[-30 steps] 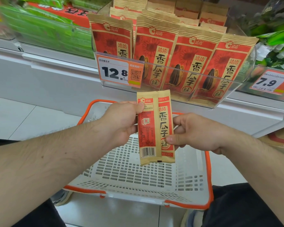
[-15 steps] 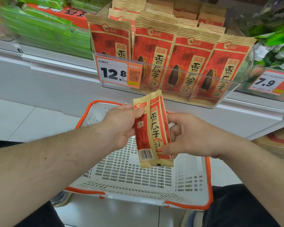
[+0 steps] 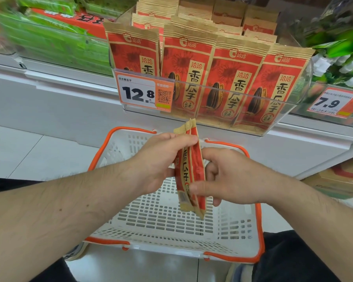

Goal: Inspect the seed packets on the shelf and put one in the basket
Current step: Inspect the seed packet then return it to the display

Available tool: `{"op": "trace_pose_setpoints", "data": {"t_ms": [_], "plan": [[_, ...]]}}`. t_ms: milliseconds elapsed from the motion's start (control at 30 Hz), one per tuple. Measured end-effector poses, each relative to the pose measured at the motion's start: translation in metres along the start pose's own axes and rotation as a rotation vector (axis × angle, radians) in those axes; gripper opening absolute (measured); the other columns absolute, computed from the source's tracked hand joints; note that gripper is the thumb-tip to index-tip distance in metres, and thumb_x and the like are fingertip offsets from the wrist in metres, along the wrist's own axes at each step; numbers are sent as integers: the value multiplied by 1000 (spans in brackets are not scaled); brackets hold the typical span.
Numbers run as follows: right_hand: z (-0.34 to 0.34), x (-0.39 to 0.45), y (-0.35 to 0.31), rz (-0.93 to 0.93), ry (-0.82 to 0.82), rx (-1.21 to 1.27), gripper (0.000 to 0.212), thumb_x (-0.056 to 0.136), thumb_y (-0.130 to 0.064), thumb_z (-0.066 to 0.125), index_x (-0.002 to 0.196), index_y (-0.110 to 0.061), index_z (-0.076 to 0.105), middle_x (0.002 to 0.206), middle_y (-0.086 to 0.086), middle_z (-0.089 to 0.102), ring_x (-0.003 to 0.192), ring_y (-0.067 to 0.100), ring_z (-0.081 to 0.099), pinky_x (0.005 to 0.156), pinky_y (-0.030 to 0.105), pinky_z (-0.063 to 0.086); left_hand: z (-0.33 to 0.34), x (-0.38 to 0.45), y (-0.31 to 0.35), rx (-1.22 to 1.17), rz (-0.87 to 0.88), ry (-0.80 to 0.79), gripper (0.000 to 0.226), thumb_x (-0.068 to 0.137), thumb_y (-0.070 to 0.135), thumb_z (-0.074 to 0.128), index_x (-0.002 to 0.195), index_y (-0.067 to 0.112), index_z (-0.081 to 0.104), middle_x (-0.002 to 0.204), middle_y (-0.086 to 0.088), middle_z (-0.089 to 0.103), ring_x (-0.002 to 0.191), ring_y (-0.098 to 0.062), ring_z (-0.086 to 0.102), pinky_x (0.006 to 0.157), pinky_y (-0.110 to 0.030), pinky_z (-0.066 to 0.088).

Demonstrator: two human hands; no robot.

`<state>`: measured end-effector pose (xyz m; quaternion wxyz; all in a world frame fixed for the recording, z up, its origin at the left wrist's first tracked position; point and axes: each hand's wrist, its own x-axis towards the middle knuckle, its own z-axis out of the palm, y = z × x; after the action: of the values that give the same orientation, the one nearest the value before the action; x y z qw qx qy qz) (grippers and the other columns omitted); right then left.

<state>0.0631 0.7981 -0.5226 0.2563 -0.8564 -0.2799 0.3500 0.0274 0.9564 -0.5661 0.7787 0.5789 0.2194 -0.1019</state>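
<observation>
A red and tan seed packet (image 3: 190, 169) hangs upright and edge-on between both hands, above the basket. My left hand (image 3: 159, 161) pinches its upper left edge with thumb and fingers. My right hand (image 3: 230, 178) grips its lower right side, thumb across the front. Below stands a white slotted basket (image 3: 161, 222) with an orange rim, nothing lying in it. Several matching seed packets (image 3: 228, 82) stand in rows behind a transparent shelf guard (image 3: 243, 116).
An orange price tag (image 3: 145, 93) reading 12.8 hangs on the guard's left; another price tag (image 3: 330, 103) reads 7.9 at right. Green packages (image 3: 55, 43) fill the left shelf, green and white goods (image 3: 338, 51) the right. A cardboard box (image 3: 340, 182) sits on the floor at right.
The packet has been turned from showing its back flat to me to nearly edge-on. Both hands kept their hold and dropped slightly toward the basket.
</observation>
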Motion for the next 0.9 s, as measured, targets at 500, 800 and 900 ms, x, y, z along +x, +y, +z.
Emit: {"op": "trace_pose_setpoints", "data": {"t_ms": [500, 800, 900], "plan": [[-4, 10, 5, 25, 268, 312, 30, 105, -16, 45, 86, 2, 60, 75, 19, 72, 63, 38, 69, 73, 56, 57, 3, -4, 1, 12, 27, -103, 12, 91, 18, 64, 80, 18, 63, 82, -7, 68, 78, -26, 64, 72, -44, 56], [-6, 7, 4, 30, 219, 263, 16, 102, -14, 52, 90, -5, 60, 73, 10, 74, 60, 23, 69, 83, 52, 56, 3, -3, 1, 5, 12, -83, 13, 92, 17, 62, 79, 17, 66, 78, -4, 67, 77, -26, 62, 72, -44, 55], [-10, 3, 4, 32, 110, 172, 16, 92, -7, 64, 105, -15, 58, 68, 3, 71, 65, 20, 71, 76, 47, 56, 2, -2, 0, -17, -1, -56, 16, 93, 17, 59, 79, 16, 66, 87, -8, 64, 80, -28, 59, 77, -49, 54]]}}
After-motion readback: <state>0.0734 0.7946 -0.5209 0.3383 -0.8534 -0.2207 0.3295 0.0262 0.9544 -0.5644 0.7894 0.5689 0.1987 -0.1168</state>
